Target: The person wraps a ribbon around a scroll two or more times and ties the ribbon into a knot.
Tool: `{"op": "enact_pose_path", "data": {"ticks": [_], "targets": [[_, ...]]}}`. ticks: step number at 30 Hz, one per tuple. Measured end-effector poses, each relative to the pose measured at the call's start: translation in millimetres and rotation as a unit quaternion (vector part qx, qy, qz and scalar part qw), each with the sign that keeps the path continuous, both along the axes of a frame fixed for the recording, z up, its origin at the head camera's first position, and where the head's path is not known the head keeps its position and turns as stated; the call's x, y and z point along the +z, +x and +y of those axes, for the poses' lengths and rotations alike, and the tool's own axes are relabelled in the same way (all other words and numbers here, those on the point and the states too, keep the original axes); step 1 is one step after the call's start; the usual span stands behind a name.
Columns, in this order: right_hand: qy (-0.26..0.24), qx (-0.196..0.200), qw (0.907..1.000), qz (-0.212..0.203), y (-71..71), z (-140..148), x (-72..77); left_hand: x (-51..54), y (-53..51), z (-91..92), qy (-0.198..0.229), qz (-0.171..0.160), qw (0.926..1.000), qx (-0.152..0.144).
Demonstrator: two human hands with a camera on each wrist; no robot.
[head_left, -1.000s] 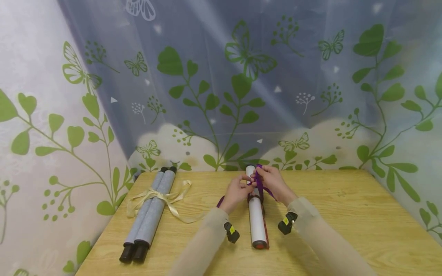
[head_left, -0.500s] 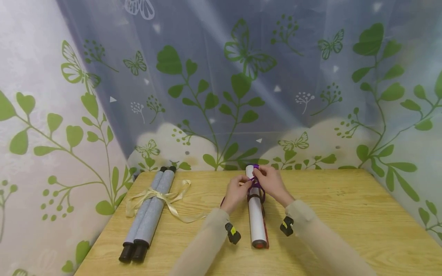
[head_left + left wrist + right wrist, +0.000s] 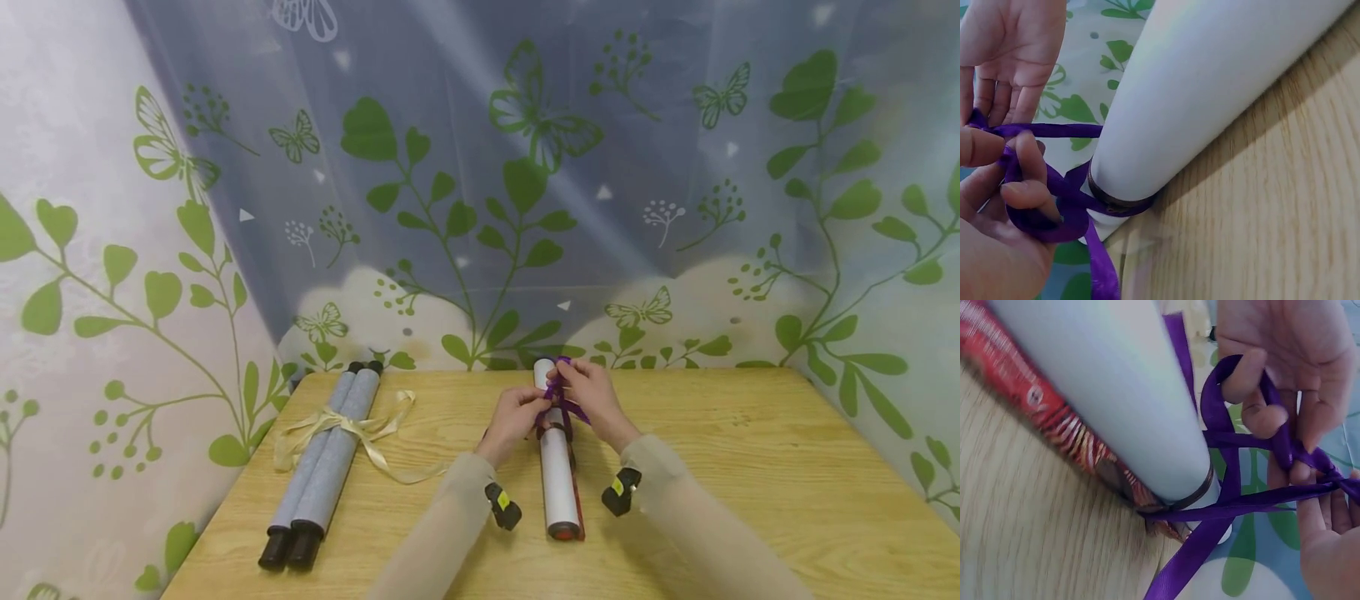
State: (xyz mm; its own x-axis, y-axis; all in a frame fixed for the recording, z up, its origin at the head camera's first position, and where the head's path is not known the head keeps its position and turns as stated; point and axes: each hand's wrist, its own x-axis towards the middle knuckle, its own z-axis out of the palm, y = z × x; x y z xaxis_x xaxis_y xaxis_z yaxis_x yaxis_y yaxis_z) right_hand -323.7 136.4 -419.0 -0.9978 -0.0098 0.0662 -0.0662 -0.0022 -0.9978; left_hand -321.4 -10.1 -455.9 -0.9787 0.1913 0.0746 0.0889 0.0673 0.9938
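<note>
Head view: left grip [image 3: 516,417] and right grip [image 3: 594,396] each pinch the purple ribbon [image 3: 1229,508] over the white roll [image 3: 558,475], which reaches toward the desk's [image 3: 810,467] far edge; holding the loop [image 3: 1057,234] firm while drawing both strands evenly should prevent slack.

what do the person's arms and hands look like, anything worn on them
The left sleeve and right sleeve are long, plain and beige. Beside the cuffs sit small, blocky black devices marked with yellow: left wrist camera, right wrist camera. The left hand and right hand wear no gloves.
</note>
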Motion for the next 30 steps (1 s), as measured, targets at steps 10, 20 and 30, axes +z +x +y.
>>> {"op": "enact_pose_path", "data": {"ticks": [10,20,30], "targets": [[-0.113,0.055,0.9907,-0.052,-3.0,10.3,2.3,10.0,0.9,-7.8,0.012,0.043,0.9957,0.081],[-0.157,0.078,0.9841,-0.028,0.0,22.8,12.4,14.0,-14.3,-29.2,0.124,0.021,0.9901,0.063],[-0.239,0.062,0.969,-0.017,2.9,47.6,27.6,31.4,-16.1,-54.4,0.089,0.034,0.9953,0.018]]}}
